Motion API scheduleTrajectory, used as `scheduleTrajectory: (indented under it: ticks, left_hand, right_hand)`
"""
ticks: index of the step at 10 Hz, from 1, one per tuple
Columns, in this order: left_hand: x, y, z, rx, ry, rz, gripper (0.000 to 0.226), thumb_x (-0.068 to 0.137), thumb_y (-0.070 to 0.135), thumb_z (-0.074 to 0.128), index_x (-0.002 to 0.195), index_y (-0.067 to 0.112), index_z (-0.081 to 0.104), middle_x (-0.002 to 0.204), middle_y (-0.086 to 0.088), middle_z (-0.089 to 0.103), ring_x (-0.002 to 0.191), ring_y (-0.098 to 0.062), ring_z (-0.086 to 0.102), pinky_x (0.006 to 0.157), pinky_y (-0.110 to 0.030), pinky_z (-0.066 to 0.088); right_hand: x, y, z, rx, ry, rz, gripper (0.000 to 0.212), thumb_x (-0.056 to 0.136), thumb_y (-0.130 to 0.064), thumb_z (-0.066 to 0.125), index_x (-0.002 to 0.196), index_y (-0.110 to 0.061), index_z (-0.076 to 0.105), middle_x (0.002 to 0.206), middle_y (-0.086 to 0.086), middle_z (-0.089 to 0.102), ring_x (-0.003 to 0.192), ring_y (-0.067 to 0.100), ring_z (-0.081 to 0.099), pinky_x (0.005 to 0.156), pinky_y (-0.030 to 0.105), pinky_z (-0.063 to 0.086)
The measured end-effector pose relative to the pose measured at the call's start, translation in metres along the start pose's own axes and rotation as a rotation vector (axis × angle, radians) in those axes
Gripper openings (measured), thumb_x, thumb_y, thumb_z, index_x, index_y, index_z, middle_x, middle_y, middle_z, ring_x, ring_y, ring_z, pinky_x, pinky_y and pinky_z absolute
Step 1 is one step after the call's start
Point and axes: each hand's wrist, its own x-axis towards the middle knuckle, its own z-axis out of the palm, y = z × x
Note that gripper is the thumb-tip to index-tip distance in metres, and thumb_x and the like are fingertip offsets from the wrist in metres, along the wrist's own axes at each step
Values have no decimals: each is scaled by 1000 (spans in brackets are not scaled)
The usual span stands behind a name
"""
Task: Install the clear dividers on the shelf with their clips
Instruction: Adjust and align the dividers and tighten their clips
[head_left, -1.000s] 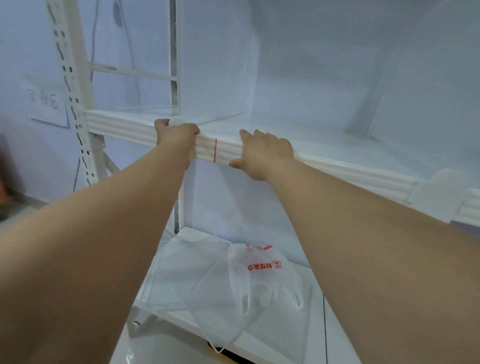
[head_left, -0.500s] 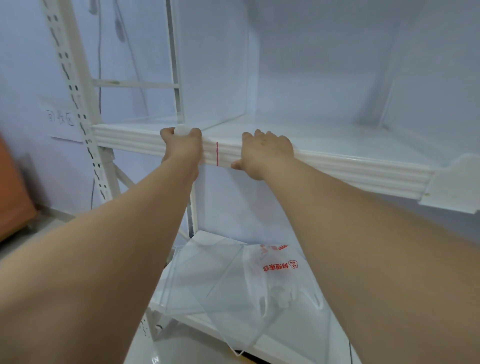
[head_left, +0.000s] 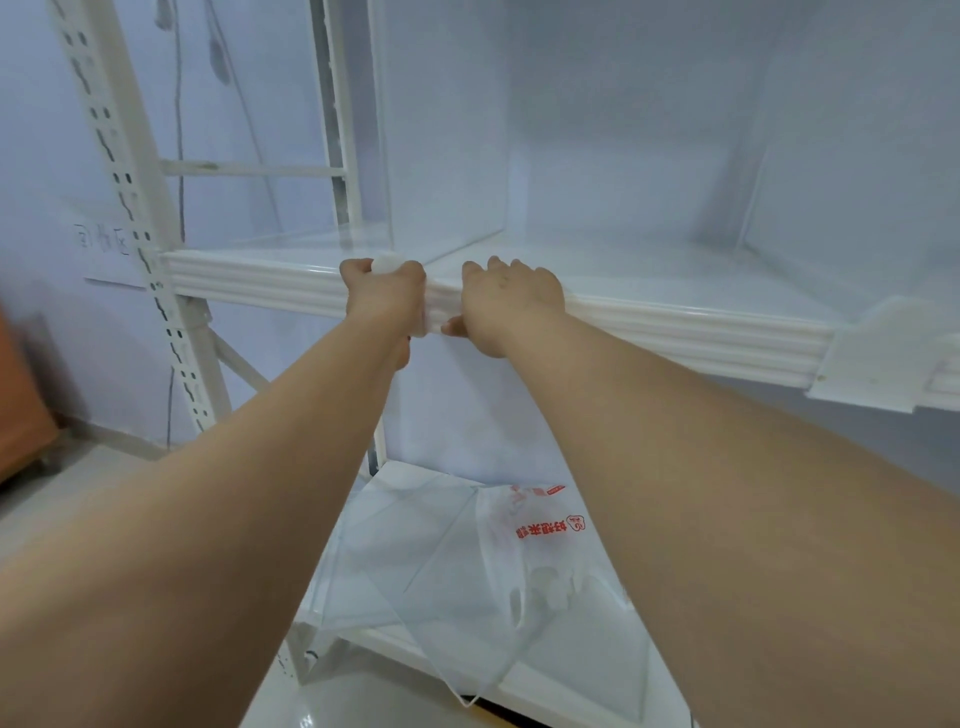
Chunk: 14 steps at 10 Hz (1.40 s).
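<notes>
A white shelf (head_left: 249, 283) with a ribbed front edge runs across at hand height. A clear divider (head_left: 436, 156) stands upright on it, its front end at my left hand. My left hand (head_left: 384, 299) is closed over a white clip (head_left: 387, 264) on the shelf's front edge, right below the divider. Just to its right, my right hand (head_left: 511, 301) grips the shelf edge, fingers on top and thumb underneath. A second white clip (head_left: 878, 358) sits on the edge at far right, with another clear divider (head_left: 852, 171) behind it.
Loose clear dividers (head_left: 410, 566) lie on the lower shelf (head_left: 566, 693), partly over its front edge. Beside them is a thin plastic bag (head_left: 540, 535) with red print. A perforated white upright (head_left: 135, 208) stands at the left, with a paper label (head_left: 104, 249) on the wall.
My right hand has slid left along the shelf edge, closing up to my left hand and hiding the red mark between them. The left hand stays on the clip.
</notes>
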Motion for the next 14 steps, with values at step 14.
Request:
scheduleTrajectory:
  ticks: [14]
  left_hand:
    - [15,-10,-48,1175,31,690,89,75,64,60,140,10,33,140,-9,38,132,-31,32,106,-46,33]
  right_hand:
    - [-2,-1,-1,-41,-32,10,60,92,-56,46,137,-18,36,133,6,45,125,26,43,95,36,34]
